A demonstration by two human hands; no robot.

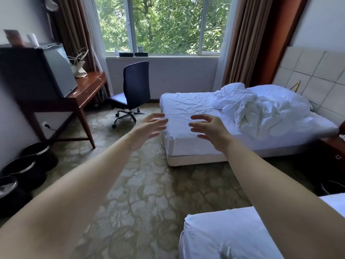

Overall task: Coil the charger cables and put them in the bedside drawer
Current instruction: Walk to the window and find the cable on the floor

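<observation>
Both hands are empty. The left hand [151, 128] and the right hand [209, 128] are stretched forward side by side, fingers spread and loosely bent, palms turned toward each other with a gap between. They hover in the air in front of the foot corner of the bed [186, 105] and touch nothing.

No charger cable shows plainly. The nearest candidate is a thin yellowish strand [296, 86] at the head end of the bed, standing against the tiled headboard [317, 71] just above the pillow [276, 94]. Its long axis runs steeply up and down with a slight lean; whether it is a cable I cannot tell. A dark plug [46, 125] sits in a wall socket across the room from the bed, under the desk [87, 88] — it too may belong to a charger.

The bedside table [334, 146] stands at the head end of the bed, on its near side, and is cut off by the frame edge. Its drawer front carries a round pull [338, 157] and looks closed.

Strand and drawer both lie toward the head of the bed, off to the right of both hands, so the right hand is the nearer one. By my reading the task has barely begun — the cables must first be found and gathered.
</observation>
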